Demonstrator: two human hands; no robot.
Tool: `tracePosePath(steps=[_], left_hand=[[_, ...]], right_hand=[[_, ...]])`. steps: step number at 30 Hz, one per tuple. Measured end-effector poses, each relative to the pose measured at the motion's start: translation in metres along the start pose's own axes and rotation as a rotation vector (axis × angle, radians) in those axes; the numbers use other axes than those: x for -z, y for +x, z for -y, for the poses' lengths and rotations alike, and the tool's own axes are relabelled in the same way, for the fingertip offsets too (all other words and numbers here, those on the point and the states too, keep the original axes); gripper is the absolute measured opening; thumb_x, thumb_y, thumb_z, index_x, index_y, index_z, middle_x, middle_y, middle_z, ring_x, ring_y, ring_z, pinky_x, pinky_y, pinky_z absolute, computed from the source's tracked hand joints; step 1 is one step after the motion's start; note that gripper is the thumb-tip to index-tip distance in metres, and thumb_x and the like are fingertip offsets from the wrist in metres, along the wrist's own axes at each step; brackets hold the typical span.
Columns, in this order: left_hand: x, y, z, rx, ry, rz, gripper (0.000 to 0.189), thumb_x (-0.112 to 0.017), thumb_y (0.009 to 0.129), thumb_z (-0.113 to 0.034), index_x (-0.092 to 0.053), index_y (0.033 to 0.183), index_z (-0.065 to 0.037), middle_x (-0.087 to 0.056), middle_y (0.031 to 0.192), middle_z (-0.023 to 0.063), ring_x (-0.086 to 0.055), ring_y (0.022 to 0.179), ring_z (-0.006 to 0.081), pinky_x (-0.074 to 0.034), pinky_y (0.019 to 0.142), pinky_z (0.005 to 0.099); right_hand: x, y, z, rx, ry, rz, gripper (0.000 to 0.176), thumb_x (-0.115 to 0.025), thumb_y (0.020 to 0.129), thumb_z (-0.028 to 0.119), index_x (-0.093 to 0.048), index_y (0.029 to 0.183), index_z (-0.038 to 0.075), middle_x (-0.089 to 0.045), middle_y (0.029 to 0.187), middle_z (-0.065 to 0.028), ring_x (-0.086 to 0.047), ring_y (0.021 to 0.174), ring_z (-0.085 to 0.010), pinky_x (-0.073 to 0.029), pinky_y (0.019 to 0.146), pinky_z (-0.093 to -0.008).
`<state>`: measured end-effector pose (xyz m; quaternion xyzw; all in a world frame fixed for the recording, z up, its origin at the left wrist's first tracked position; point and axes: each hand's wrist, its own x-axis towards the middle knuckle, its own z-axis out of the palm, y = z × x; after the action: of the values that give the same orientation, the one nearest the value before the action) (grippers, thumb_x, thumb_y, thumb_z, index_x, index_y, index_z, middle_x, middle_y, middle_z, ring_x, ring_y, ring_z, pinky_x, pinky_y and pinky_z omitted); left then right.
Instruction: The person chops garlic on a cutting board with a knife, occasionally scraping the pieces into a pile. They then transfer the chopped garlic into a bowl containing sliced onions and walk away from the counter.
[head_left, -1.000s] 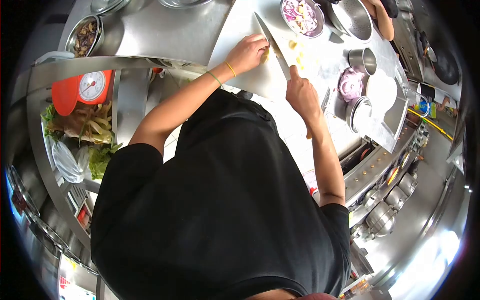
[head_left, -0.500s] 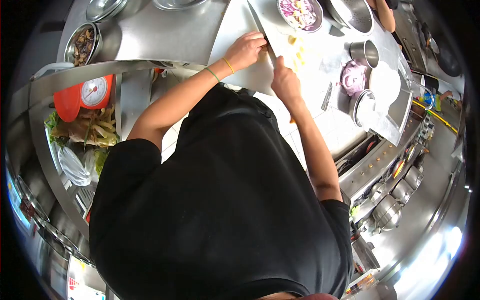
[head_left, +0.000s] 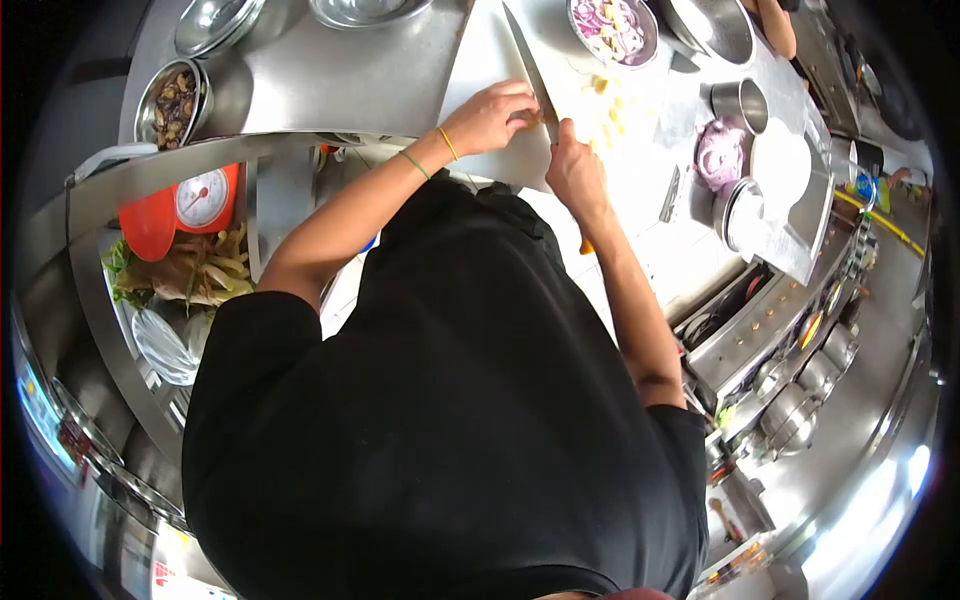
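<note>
My right hand (head_left: pixel 577 172) is closed round the handle of a long kitchen knife (head_left: pixel 524 50), whose blade points away from me over a white cutting board (head_left: pixel 474 78). Just left of the blade, my left hand (head_left: pixel 490 118) has its fingers bent together at a small yellowish-brown piece of food (head_left: pixel 537 118), mostly hidden by the fingertips. Right of the knife lie scattered yellow pieces (head_left: pixel 604 112), too small to name. Beyond them stands a metal bowl (head_left: pixel 654 40) of sliced red onion (head_left: pixel 610 22).
To the right are a steel pot (head_left: pixel 740 104), a bag of purplish food (head_left: pixel 720 155) and a metal colander (head_left: pixel 738 35). Another person's arm (head_left: pixel 773 28) shows at the far right. At left stand a bowl of dark pieces (head_left: pixel 174 110) and, below, a red scale (head_left: pixel 203 200).
The view has shifted slightly, so the surroundings sit lower and to the right. My left hand has drawn a little to the left relative to the board. The knife stays in my right hand.
</note>
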<state>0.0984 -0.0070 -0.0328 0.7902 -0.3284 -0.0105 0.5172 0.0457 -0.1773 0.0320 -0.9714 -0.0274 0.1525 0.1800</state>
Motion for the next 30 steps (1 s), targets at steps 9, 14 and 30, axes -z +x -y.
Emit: tracePosePath(steps=[9, 14, 30], left_hand=[[-0.003, -0.004, 0.006, -0.100, 0.000, -0.062, 0.014, -0.063, 0.075, 0.006, -0.062, 0.089, 0.002, -0.059, 0.093, 0.0110, -0.059, 0.091, 0.0303, -0.049, 0.078, 0.0392], [-0.001, -0.009, 0.004, -0.071, 0.017, -0.044, 0.014, -0.063, 0.076, 0.004, -0.063, 0.090, 0.002, -0.059, 0.090, 0.0114, -0.059, 0.089, 0.0304, -0.049, 0.077, 0.0395], [0.011, -0.028, -0.033, -0.010, 0.142, -0.196, 0.048, -0.052, 0.073, 0.012, -0.061, 0.117, -0.005, -0.055, 0.117, 0.0143, -0.053, 0.111, 0.0338, -0.046, 0.093, 0.0407]], right_hand=[[-0.013, -0.022, 0.018, -0.088, 0.020, 0.005, 0.018, -0.046, 0.088, 0.004, -0.040, 0.104, -0.001, -0.062, 0.072, -0.0311, -0.062, 0.070, -0.0499, -0.048, 0.065, -0.0579], [0.007, -0.012, 0.022, -0.060, 0.057, 0.020, 0.018, -0.046, 0.086, 0.003, -0.041, 0.103, -0.002, -0.063, 0.072, -0.0310, -0.063, 0.071, -0.0489, -0.048, 0.065, -0.0574], [0.018, -0.027, 0.003, -0.273, 0.722, 0.199, 0.018, -0.057, 0.088, 0.007, -0.048, 0.102, 0.000, -0.058, 0.067, -0.0106, -0.059, 0.052, -0.0166, -0.046, 0.042, -0.0295]])
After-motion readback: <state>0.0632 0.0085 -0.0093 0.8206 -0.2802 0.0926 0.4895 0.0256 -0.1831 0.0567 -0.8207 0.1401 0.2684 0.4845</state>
